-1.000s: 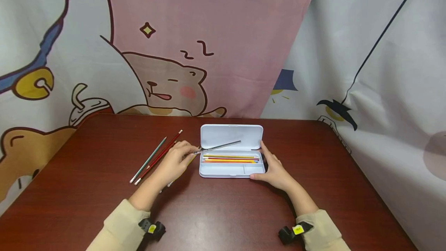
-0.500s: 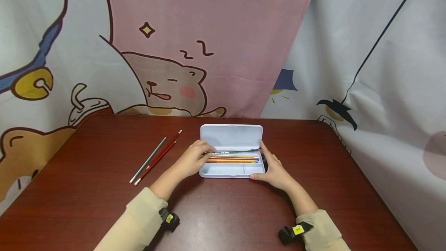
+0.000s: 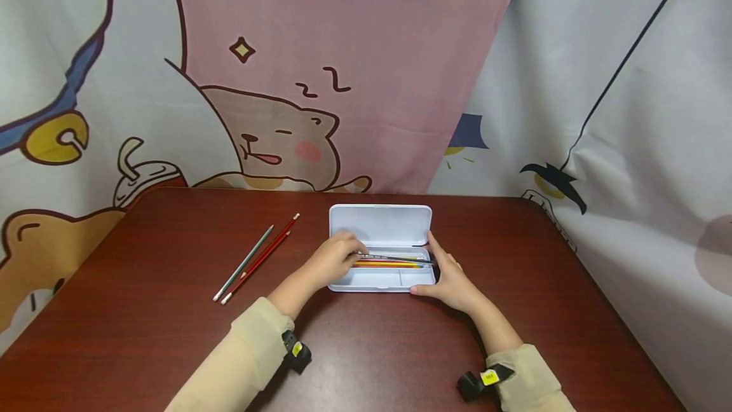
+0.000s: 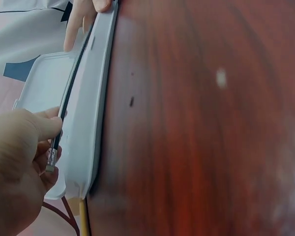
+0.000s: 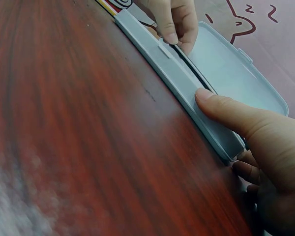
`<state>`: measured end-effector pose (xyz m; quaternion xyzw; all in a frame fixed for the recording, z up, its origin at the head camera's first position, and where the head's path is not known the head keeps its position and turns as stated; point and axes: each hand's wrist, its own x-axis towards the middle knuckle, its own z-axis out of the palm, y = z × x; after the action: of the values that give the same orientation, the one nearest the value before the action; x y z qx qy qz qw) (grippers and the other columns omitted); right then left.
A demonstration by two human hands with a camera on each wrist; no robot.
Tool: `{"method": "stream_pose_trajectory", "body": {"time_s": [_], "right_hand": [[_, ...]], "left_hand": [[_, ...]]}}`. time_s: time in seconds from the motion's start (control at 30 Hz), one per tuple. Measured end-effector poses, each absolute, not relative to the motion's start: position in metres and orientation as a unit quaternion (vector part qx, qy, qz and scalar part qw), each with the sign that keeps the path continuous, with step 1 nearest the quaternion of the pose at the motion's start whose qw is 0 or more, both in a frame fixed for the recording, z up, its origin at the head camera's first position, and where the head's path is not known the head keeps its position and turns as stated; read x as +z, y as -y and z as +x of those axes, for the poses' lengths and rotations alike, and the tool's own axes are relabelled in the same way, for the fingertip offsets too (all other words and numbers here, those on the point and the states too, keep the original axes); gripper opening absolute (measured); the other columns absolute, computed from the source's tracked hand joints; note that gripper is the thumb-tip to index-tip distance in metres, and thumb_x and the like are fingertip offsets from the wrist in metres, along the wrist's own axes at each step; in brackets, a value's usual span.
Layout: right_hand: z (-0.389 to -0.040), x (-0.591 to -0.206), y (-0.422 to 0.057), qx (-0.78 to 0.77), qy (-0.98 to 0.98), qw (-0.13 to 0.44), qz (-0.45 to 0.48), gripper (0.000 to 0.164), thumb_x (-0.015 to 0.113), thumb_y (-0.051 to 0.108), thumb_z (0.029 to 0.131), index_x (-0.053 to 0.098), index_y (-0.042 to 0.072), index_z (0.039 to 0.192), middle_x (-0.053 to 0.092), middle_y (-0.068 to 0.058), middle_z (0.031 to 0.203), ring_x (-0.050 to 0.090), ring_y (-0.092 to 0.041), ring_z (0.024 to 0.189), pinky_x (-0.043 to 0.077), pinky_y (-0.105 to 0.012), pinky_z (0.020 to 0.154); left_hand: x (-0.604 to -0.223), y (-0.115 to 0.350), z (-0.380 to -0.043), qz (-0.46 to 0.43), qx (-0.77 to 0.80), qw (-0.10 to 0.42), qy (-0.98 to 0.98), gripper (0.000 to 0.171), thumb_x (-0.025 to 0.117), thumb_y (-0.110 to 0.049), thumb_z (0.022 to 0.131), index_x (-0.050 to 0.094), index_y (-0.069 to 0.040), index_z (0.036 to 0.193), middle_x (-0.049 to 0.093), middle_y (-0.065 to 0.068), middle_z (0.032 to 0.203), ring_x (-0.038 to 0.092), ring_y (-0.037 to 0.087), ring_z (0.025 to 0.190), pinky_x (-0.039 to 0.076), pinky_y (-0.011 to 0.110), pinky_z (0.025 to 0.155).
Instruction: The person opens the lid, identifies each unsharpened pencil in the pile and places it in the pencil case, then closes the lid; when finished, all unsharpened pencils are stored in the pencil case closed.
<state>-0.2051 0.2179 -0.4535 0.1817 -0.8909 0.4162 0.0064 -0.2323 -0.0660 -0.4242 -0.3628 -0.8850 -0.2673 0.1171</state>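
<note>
On the table lies a white pencil case [image 3: 366, 281] with its lid [image 3: 380, 222] raised at the back. My left hand [image 3: 333, 260] pinches a dark pencil [image 3: 403, 259] near its eraser end, between thumb and fingers. That pencil slants over the case, its far end near the right side; the left wrist view shows its metal ferrule. Beneath it, several yellow and red pencils [image 3: 386, 266] lie in the back compartment, partly hidden by my left hand. My right hand [image 3: 455, 281] grips the case's right end, thumb [image 5: 221, 103] on the front rim and fingers behind.
Left of the case, a teal pencil [image 3: 243, 264] and two red pencils [image 3: 263, 260] lie slantwise on the brown table [image 3: 377, 348]. A yellow pencil [image 4: 83, 216] shows by the case's left end in the left wrist view. A printed curtain [image 3: 400, 81] hangs behind the table.
My left hand has moved right from beside the case to over it, bringing the dark pencil down into line with the back compartment. The right hand has stayed on the case.
</note>
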Motion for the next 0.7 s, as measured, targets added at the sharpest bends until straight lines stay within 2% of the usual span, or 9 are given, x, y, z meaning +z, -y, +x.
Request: {"method": "stream_pose_trajectory", "body": {"time_s": [0.17,0.37,0.7], "right_hand": [[-0.2063,-0.4542,-0.2190,0.413,0.891,0.013,0.189,0.120,0.088,0.035,0.066,0.010,0.014,0.155,0.045,-0.010,0.136,0.041,-0.030,0.113,0.024,-0.052,0.094],[-0.2069,-0.4542,-0.2189,0.406,0.894,0.015,0.189,0.121,0.088,0.037,0.065,0.010,0.014,0.155,0.045,-0.008,0.136,0.042,-0.026,0.107,0.027,-0.048,0.089],[-0.2068,-0.4538,-0.2182,0.402,0.896,0.014,0.187,0.121,0.088,0.037,0.065,0.009,0.013,0.155,0.045,-0.009,0.136,0.042,-0.026,0.108,0.028,-0.047,0.088]], "left_hand": [[-0.4256,0.0639,-0.2319,-0.353,-0.260,0.119,0.891,0.013,0.066,0.001,0.085,0.072,-0.007,0.093,0.062,0.004,0.091,0.056,0.024,0.098,0.045,0.038,0.085],[-0.4310,0.0677,-0.2319,-0.348,-0.255,0.131,0.893,0.012,0.067,0.004,0.082,0.071,-0.005,0.089,0.060,0.004,0.082,0.055,0.023,0.088,0.044,0.037,0.081],[-0.4312,0.0703,-0.2309,-0.340,-0.261,0.121,0.895,0.011,0.069,0.001,0.081,0.071,-0.005,0.091,0.057,0.001,0.078,0.053,0.022,0.085,0.042,0.038,0.079]]}}
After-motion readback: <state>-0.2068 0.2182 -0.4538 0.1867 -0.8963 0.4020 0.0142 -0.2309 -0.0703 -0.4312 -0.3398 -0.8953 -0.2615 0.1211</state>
